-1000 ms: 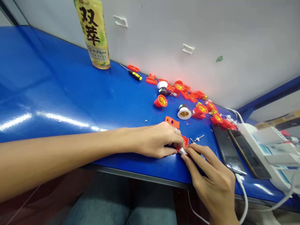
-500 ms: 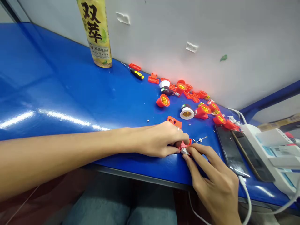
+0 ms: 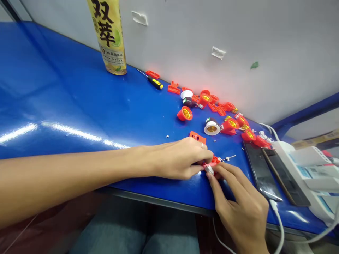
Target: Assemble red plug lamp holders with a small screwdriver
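Near the front edge of the blue table, my left hand [image 3: 182, 158] grips a small red plastic part [image 3: 213, 161] between thumb and fingers. My right hand [image 3: 238, 201] pinches a small white piece [image 3: 209, 169] against that red part. The fingers hide much of both pieces, so I cannot tell how they fit together. A flat red plate with holes [image 3: 197, 137] lies just beyond my left hand. Close to my right fingertips rests a thin metal pin with a white bit on it [image 3: 228, 158].
Red lamp sockets [image 3: 184, 113], a white-rimmed socket [image 3: 212, 127] and loose parts lie along the wall. A screwdriver [image 3: 155, 82] and a yellow-labelled bottle [image 3: 112, 42] stand farther left. Phones [image 3: 261, 169], a white rack [image 3: 304, 176] and cables [image 3: 278, 218] are at right.
The red part has tilted slightly in my fingers, and more of the white piece's face shows. Both hands stay in nearly the same place.
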The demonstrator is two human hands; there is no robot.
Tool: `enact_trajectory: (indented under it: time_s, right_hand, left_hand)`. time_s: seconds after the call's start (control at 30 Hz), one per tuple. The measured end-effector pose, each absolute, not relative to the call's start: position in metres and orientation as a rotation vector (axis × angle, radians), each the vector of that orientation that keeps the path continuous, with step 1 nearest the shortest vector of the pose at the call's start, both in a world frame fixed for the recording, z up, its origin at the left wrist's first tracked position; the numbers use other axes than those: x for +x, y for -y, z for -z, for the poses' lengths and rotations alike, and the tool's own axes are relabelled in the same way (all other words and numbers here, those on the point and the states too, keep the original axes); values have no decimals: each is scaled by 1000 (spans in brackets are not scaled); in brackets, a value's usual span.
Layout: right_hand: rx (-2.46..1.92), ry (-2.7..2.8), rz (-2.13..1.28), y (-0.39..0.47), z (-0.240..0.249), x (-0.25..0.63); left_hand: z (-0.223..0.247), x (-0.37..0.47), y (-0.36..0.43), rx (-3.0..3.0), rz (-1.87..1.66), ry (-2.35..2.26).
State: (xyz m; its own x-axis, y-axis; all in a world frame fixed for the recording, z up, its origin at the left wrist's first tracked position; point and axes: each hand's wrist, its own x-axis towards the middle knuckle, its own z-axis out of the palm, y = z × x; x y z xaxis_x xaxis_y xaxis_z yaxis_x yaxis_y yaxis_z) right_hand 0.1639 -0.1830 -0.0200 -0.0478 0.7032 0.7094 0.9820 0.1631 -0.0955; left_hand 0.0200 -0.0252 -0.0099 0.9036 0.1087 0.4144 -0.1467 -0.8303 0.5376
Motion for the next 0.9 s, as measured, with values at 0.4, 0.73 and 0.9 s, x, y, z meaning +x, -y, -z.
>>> enact_trajectory:
  time_s: [0.4, 0.73, 0.9]
  right_hand:
    - [-1610, 1813, 458, 182, 18, 164]
    - [-1589, 1778, 288, 180, 14, 163]
    - [-1602, 1751, 224, 179, 13, 162]
  left_hand:
    - [10, 20, 25, 2453, -645, 78]
    - [10, 20, 25, 2439, -655, 73]
    - [11, 19, 25, 2466, -655, 88]
